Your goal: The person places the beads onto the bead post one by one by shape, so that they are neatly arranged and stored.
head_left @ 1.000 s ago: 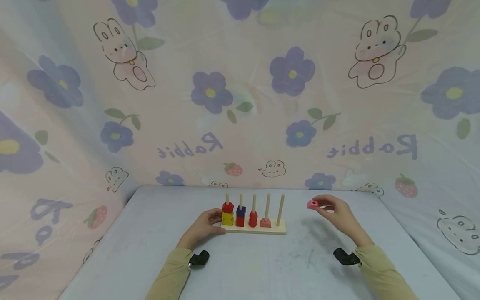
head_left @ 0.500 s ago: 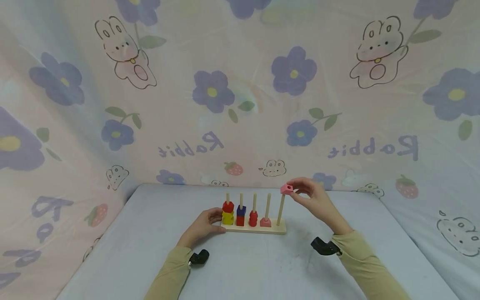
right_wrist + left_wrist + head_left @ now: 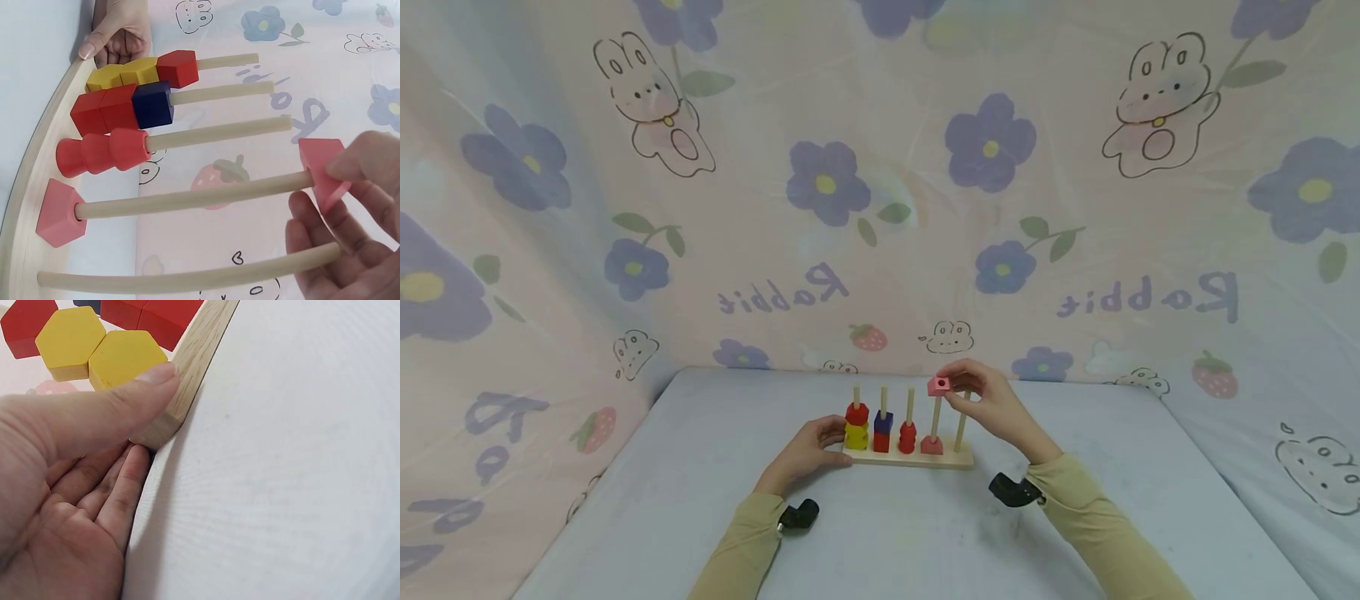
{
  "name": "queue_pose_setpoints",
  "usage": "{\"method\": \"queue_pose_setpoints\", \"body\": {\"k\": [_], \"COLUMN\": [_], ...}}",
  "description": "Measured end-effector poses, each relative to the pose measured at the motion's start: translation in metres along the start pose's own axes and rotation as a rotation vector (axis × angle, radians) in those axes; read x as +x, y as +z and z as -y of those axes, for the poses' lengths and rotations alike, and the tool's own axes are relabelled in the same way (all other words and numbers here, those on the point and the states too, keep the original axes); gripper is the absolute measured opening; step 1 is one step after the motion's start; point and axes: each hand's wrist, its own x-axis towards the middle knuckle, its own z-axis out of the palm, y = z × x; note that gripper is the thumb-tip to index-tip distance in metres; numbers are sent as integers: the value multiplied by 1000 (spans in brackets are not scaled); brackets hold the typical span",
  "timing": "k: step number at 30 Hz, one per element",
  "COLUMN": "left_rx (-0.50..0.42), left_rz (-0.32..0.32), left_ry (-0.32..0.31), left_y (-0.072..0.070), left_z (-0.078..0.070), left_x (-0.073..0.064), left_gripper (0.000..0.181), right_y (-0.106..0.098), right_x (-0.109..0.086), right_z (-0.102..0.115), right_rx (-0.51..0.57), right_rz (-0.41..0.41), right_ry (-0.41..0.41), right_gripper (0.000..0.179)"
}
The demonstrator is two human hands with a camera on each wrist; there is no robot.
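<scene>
A wooden peg board with several upright pegs stands on the table. My left hand grips its left end; the left wrist view shows the thumb on the base edge and the fingers behind. My right hand pinches a pink, angular block with a hole, right at the tip of the fourth peg. A matching pink block sits at the bottom of that peg. The last peg is bare and passes close by my right fingers.
On the first peg are yellow hexagonal blocks under a red one. The second bears red blocks and a dark blue one; the third, rounded red pieces. A patterned cloth hangs behind the table.
My right hand has carried the pink block leftward and up from the right of the board, past the last peg, to the fourth peg's tip. My left hand has stayed in place.
</scene>
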Motion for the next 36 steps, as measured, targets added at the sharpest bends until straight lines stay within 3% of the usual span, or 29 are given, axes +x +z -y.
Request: {"method": "queue_pose_setpoints", "body": {"k": [8,15,24,32,36], "left_rx": [4,-23,7,21,20], "left_rz": [-10,-7,1,4,3], "left_ry": [-9,6,9,18,16], "left_y": [1,1,1,1,1], "left_z": [-1,2,2,-2,-1], "left_x": [-1,2,2,1,0], "left_gripper": [59,60,60,60,59], "right_y": [1,10,26,41,47], "right_x": [2,-3,-19,-28,-33], "right_z": [-6,-49,-47,-96,-106], "right_rx": [55,124,100,91,67], "right_rz": [29,9,6,5,15], "right_ry": [72,142,265,296,292], "right_gripper": [25,23,24,26,26]}}
